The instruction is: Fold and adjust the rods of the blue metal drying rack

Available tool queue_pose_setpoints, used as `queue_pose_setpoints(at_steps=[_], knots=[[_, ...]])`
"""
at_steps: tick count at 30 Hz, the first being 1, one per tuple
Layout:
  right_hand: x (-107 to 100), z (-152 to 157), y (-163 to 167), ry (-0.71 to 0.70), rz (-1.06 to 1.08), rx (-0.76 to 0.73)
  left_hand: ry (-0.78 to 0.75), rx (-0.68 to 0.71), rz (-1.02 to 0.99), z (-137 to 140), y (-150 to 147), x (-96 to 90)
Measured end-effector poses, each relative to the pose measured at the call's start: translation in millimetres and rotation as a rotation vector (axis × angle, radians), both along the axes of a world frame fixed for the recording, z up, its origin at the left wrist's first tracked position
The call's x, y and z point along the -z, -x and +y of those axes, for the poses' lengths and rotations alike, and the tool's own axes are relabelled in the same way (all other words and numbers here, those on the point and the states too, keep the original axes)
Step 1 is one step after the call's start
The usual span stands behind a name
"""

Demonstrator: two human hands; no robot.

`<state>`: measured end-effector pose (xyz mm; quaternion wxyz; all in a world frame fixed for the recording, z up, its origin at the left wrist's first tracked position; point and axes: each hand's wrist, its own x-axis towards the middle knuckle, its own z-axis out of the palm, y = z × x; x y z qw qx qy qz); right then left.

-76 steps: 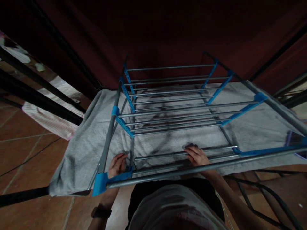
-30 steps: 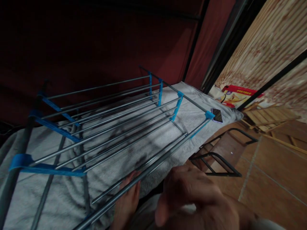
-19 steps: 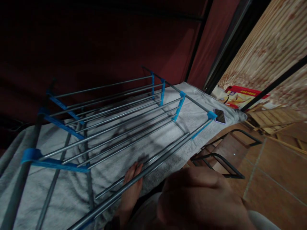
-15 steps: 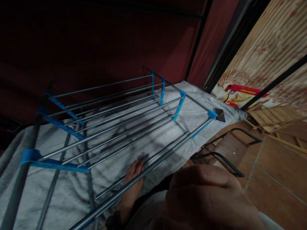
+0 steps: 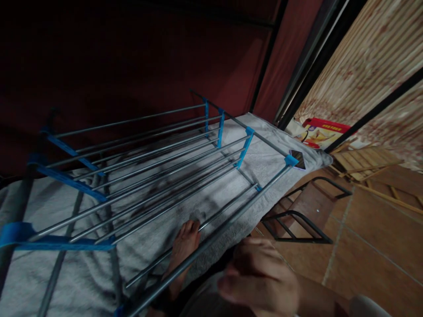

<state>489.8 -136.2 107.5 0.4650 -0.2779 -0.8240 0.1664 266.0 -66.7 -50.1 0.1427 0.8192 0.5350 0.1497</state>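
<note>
Rack [image 5: 165, 171]: the frame lies on a grey blanket [image 5: 261, 163], with its bars running from lower left to upper right. The blue brackets cross the bars at either end.

Rod [image 5: 228, 207]: located at the near side of the rack, just behind the front bar [image 5: 211, 240], low over the blanket. Its long axis follows the same diagonal and is roughly parallel to the front bar. The upper-right end points toward the right front bracket [image 5: 292, 160] and meets the inner tip of that bracket in view; whether it is seated cannot be determined. The lower-left end points toward the left front bracket [image 5: 119, 310], stops short of it and is unattached.

Left hand [image 5: 185, 246]: reaches under the front bar and lies across the rod near mid-length, back upward, fingertips directed away from the person. The underside is hidden, so it cannot be told whether the grip is closed around the rod.

Right hand [image 5: 261, 277]: positioned close to the camera, apart from the rod, nearest the front bar. The fingers are curled toward the thumb; blur and shadow conceal whether the grip contains anything.

Surroundings: a phone [image 5: 298, 159] lies on the blanket just beyond the right front bracket. A chair [image 5: 313, 198] stands on the tiled floor [image 5: 380, 233] to the right.
</note>
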Motion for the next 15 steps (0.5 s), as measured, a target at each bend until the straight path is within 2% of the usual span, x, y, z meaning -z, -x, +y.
queue_pose_setpoints(at_steps=[2,3,5,7,9,12,15], knots=[[28,7,2,-0.018,0.004,0.077,0.033,0.016,0.048,3,0,4.8],[45,9,0,0.018,-0.030,0.124,0.046,0.014,0.057,4,-1,8.1],[83,10,-7,0.157,-0.047,0.223,0.061,0.006,0.067,8,-2,16.0],[118,10,-21,0.295,0.057,0.359,0.060,0.003,0.058,11,-3,23.1],[144,14,-38,0.384,0.125,0.512,0.052,-0.010,0.022,11,-4,26.9],[159,27,-69,0.431,0.224,0.771,0.012,-0.033,-0.052,5,-3,24.2],[156,48,-104,0.400,0.382,1.043,-0.078,-0.086,-0.144,-7,-2,14.6]])
